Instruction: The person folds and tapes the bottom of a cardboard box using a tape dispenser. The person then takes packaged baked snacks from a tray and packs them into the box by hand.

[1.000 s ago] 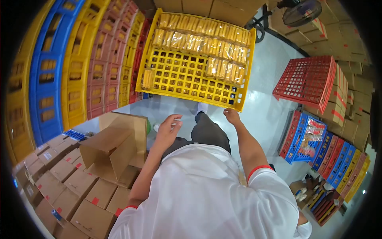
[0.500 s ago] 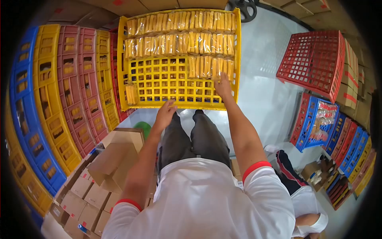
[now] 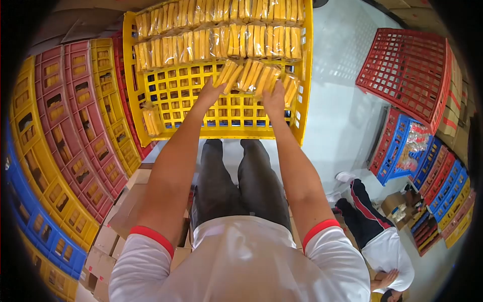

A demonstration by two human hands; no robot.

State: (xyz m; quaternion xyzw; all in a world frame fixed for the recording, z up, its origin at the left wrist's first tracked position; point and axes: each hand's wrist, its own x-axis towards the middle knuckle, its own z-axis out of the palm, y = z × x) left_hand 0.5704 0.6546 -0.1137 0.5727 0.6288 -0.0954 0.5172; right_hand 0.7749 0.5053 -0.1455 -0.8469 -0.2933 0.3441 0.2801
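A yellow plastic crate [image 3: 216, 133] lies before me with two full rows of clear-wrapped packs of yellow sticks [image 3: 216, 43]. Below them, a short row of the same packs [image 3: 250, 75] is pressed between my hands, tilted and slightly fanned. My left hand [image 3: 210, 95] grips the left end of this row. On its right part, my right hand [image 3: 274, 99] has its fingers closed against a pack. To the right of that hand, one more pack [image 3: 291, 90] leans near the crate wall. A lone pack [image 3: 151, 121] sits in the crate's lower left corner.
Stacked crates of packs [image 3: 75, 116] stand on the left, above cardboard boxes [image 3: 105, 239]. To the right are a red crate [image 3: 402, 75], a blue crate [image 3: 400, 151] and more stacked crates. Another person [image 3: 385, 246] is at the lower right, on the pale floor [image 3: 332, 100].
My left hand has moved up and right from the crate's front edge to the short row. That row, straight before, is now tilted between both hands. The view has shifted closer to the crate.
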